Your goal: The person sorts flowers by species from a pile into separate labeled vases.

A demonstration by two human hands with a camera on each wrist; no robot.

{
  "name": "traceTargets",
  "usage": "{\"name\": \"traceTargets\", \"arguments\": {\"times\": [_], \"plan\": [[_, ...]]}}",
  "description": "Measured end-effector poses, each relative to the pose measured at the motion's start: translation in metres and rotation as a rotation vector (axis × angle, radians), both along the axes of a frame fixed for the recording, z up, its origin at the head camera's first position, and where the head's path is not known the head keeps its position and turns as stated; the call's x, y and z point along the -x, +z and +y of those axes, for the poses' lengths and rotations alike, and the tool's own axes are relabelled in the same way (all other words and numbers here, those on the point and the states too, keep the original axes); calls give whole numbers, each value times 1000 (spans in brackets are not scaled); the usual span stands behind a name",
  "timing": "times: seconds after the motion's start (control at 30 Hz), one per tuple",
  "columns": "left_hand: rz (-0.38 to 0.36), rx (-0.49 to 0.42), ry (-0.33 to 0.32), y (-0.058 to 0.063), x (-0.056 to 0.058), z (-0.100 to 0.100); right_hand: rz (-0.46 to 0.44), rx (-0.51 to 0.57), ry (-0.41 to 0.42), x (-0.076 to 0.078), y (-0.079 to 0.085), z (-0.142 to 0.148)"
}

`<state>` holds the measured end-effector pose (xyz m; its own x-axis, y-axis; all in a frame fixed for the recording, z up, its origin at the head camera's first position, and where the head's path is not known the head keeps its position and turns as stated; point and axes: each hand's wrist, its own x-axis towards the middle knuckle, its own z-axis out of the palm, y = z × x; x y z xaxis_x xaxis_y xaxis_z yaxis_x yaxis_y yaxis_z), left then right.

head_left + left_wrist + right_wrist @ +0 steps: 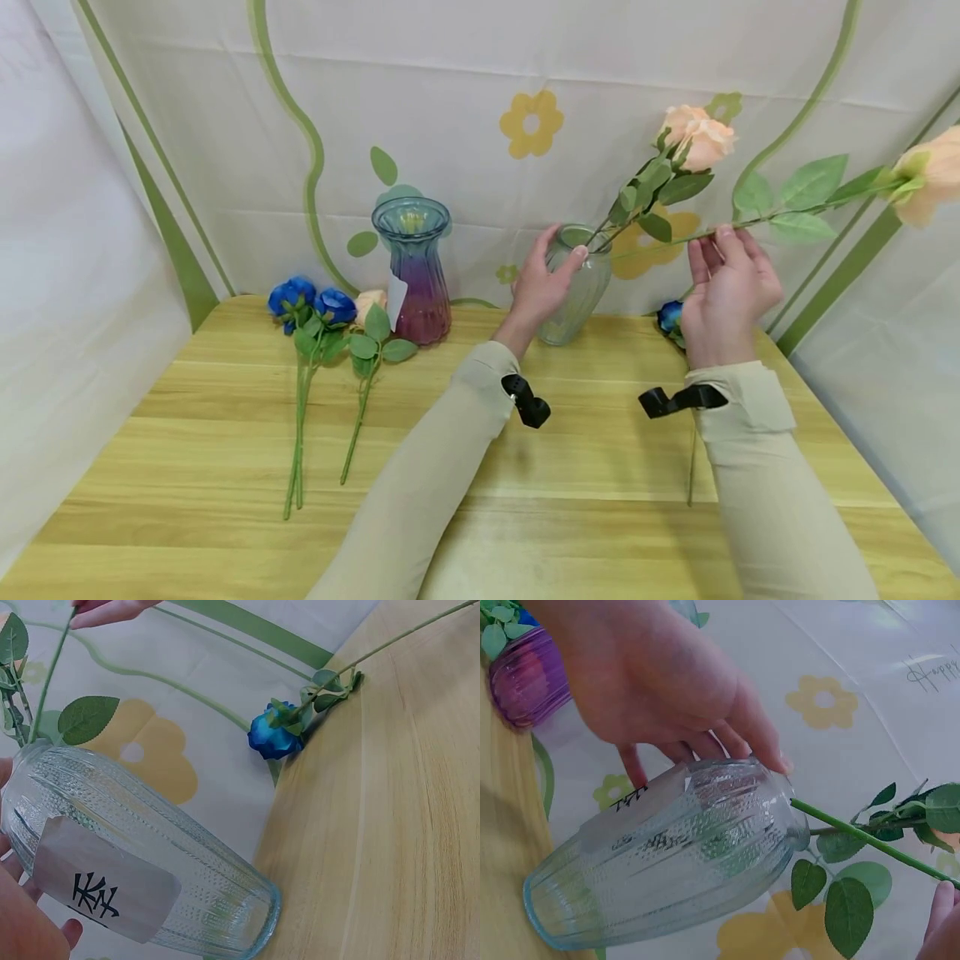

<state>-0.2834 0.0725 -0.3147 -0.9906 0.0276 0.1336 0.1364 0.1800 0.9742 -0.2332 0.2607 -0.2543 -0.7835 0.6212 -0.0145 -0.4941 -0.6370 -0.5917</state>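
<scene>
My left hand (542, 283) grips the clear ribbed glass vase (581, 302) near its neck, thumb at the rim. Peach roses (701, 137) stand in the vase and lean right, their leafy stems through its mouth. At the right, my right hand (727, 292) pinches the stem of another peach rose (930, 175), whose bloom is cut off by the head view's edge. In the right wrist view, the cut end of that green stem (870, 840) is right at the vase mouth. A paper label (105, 881) with a dark character is on the vase.
A blue-to-purple glass vase (420, 287) with a white tag stands at the back. Left of it lie two blue roses (335, 306) and a peach rose (367, 304). Another blue rose (276, 733) lies near my right forearm. Behind the wooden table (225, 467) hangs a patterned cloth (450, 108).
</scene>
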Motion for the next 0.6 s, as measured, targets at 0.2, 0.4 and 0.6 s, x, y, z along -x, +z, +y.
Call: {"name": "traceTargets", "arguments": {"times": [0.2,0.4,0.6], "plan": [[-5,8,6,1,1,0,32,-10,-41,10,12,-11],[-1,25,17,0,1,1,38,-61,-69,16,17,-18],[-4,26,16,0,2,0,7,-131,-77,23,13,-28]]}}
